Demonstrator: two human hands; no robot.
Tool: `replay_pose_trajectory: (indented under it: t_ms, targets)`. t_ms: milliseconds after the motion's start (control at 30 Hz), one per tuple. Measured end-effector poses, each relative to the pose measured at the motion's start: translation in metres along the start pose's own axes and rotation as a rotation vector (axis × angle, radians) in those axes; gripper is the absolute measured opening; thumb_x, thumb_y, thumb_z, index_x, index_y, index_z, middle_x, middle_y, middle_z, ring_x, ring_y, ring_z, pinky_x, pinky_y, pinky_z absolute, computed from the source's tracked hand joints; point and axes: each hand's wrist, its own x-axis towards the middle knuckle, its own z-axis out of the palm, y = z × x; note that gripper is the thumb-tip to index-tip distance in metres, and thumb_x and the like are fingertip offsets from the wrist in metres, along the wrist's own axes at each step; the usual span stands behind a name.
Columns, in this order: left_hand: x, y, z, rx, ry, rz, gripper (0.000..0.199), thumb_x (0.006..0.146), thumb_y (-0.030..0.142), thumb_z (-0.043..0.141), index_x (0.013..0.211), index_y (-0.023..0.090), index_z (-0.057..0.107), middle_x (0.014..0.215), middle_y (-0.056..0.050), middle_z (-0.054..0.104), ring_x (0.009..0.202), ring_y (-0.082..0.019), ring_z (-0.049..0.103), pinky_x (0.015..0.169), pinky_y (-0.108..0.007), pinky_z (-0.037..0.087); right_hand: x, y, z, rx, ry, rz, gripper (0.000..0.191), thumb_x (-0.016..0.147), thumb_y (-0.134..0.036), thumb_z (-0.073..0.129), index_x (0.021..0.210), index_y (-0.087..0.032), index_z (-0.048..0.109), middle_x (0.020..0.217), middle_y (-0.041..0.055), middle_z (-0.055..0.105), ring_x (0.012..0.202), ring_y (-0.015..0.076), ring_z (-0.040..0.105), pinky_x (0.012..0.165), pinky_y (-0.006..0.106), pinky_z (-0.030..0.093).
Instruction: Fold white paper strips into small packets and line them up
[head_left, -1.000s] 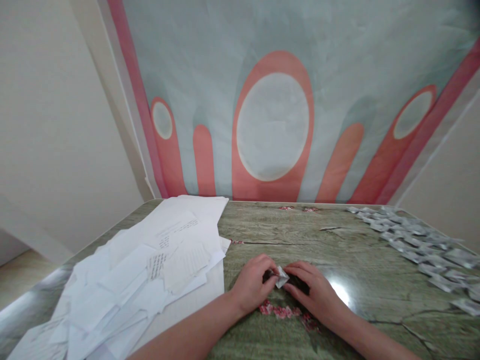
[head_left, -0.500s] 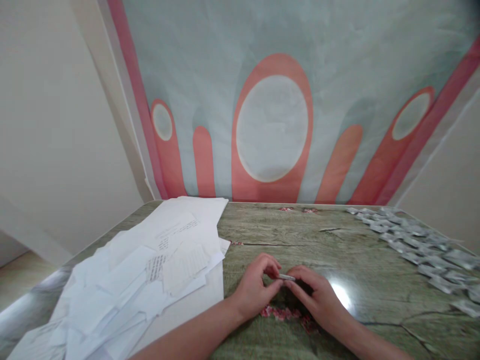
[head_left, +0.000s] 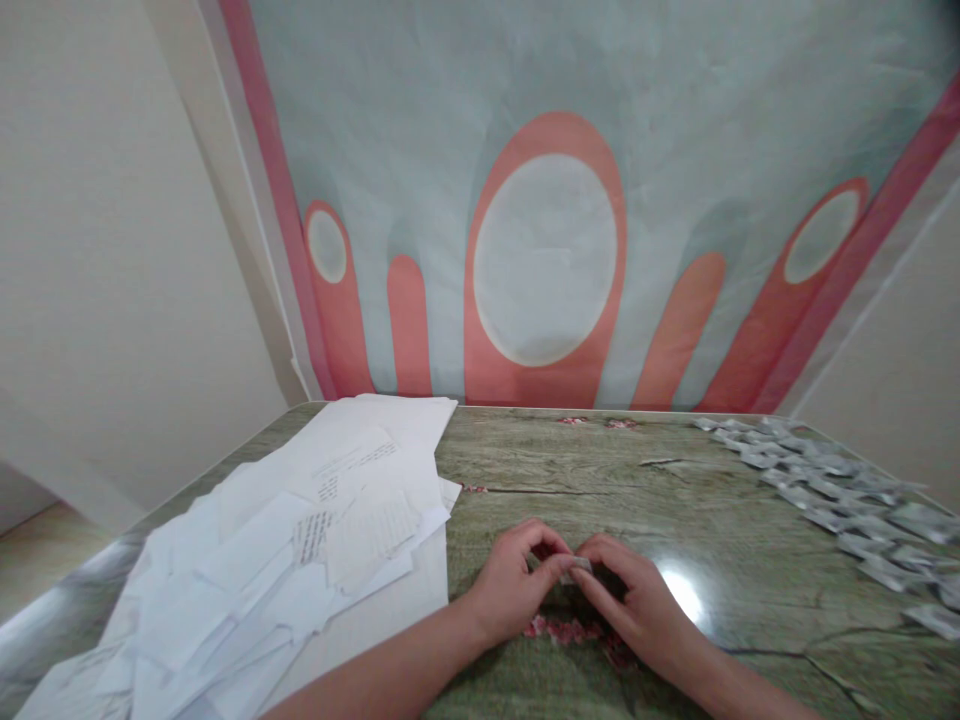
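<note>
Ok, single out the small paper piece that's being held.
The small paper piece pinched between the left hand and right hand; the other small pieces lie grouped along the table's right side.

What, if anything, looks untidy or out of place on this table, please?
The white papers on the left look untidy: sheets overlap at mixed angles, and some edges look torn. By contrast, the small grey pieces on the right lie in rough rows.
</note>
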Motion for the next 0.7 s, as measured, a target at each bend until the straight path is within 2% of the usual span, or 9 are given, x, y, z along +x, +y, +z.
replay_pose_trajectory:
  t_ms: [133,267,400,500,600,700]
  targets:
    - [0.001,-0.005,0.005,-0.242,0.002,-0.135,0.012,0.078,0.026,0.059,0.079,0.013,0.057,0.071,0.000,0.057,0.069,-0.013,0.053,0.066,-0.023,0.042,0.001,-0.002,-0.001,-0.007,0.005,0.056,0.017,0.084,-0.030,0.051,0.070,-0.020,0.051,0.067,-0.0011,0.051,0.064,0.0143,0.050,0.058,0.025,0.039]
    - [0.001,-0.008,0.005,-0.272,0.031,-0.102,0.014,0.079,0.022,0.058,0.089,0.014,0.054,0.078,-0.001,0.057,0.074,-0.013,0.053,0.071,-0.024,0.043,0.001,-0.001,-0.002,0.003,0.026,0.058,0.017,0.086,-0.028,0.046,0.072,-0.020,0.051,0.068,-0.0002,0.053,0.065,0.0150,0.051,0.060,0.025,0.040]
    - [-0.002,-0.004,0.000,-0.007,0.025,0.031,0.014,0.080,0.016,0.055,0.094,0.017,0.056,0.089,-0.003,0.058,0.086,-0.016,0.053,0.079,-0.028,0.041,0.001,0.007,-0.004,-0.081,0.091,0.004,0.013,0.086,-0.022,0.045,0.076,-0.021,0.053,0.074,0.0021,0.057,0.070,0.0168,0.053,0.064,0.027,0.041]
    - [-0.004,0.002,-0.004,0.176,0.012,0.147,0.020,0.076,0.016,0.061,0.095,0.018,0.056,0.097,-0.004,0.056,0.094,-0.018,0.050,0.084,-0.030,0.039,0.001,0.016,-0.007,-0.301,0.125,-0.156,0.010,0.082,-0.015,0.047,0.081,-0.020,0.056,0.079,0.0038,0.060,0.077,0.0188,0.054,0.070,0.031,0.039]
    - [-0.006,0.003,-0.006,0.349,-0.007,0.211,0.025,0.073,0.021,0.067,0.096,0.020,0.057,0.098,-0.004,0.055,0.095,-0.020,0.049,0.084,-0.031,0.037,0.002,0.020,-0.011,-0.524,0.068,-0.303,0.013,0.081,-0.011,0.048,0.082,-0.019,0.058,0.079,0.0044,0.061,0.078,0.0190,0.053,0.072,0.033,0.036]
    - [-0.006,0.000,-0.006,0.524,-0.046,0.238,0.012,0.077,0.020,0.063,0.088,0.020,0.058,0.090,-0.003,0.057,0.089,-0.019,0.051,0.080,-0.030,0.036,0.002,0.017,-0.012,-0.659,0.035,-0.373,0.017,0.084,-0.011,0.045,0.077,-0.018,0.059,0.075,0.0048,0.060,0.074,0.0182,0.051,0.071,0.033,0.034]
